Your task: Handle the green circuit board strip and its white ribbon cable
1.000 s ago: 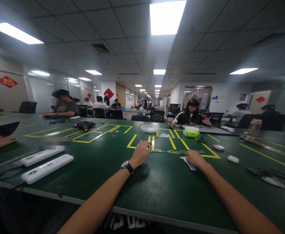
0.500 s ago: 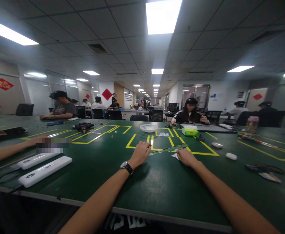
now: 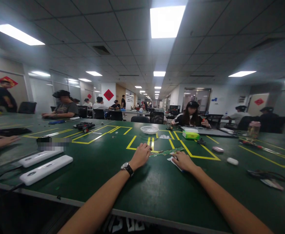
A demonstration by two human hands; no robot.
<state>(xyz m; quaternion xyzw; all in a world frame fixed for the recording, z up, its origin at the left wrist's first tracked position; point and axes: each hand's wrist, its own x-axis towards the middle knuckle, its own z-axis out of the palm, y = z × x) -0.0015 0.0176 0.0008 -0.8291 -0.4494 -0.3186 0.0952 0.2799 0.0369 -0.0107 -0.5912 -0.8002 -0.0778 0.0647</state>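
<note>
A long, narrow green strip [image 3: 171,151], resembling a circuit board, lies slanted in front of me on the green table. At its left end, the bent fingers of my left hand [image 3: 140,155] close on the strip, their tips partly hidden. My right hand [image 3: 183,160] is by the near side of the strip's right half. Its fingers are bent over a thin white piece [image 3: 178,167] like paper, mostly covered by the hand. A wristwatch [image 3: 127,168] is on my left wrist.
A white basket [image 3: 149,130] and a green-and-yellow pack [image 3: 190,134] stand beyond my hands, among yellow tape lines. White power strips [image 3: 46,169] lie at left. A white case [image 3: 232,161] and dark cable [image 3: 266,175] lie at right. A co-worker's hand [image 3: 3,143] rests at far left.
My right hand has drawn back toward me and slightly left, off the strip's right end, onto the white piece. The strip lies flatter. The co-worker's arm at left has pulled back.
</note>
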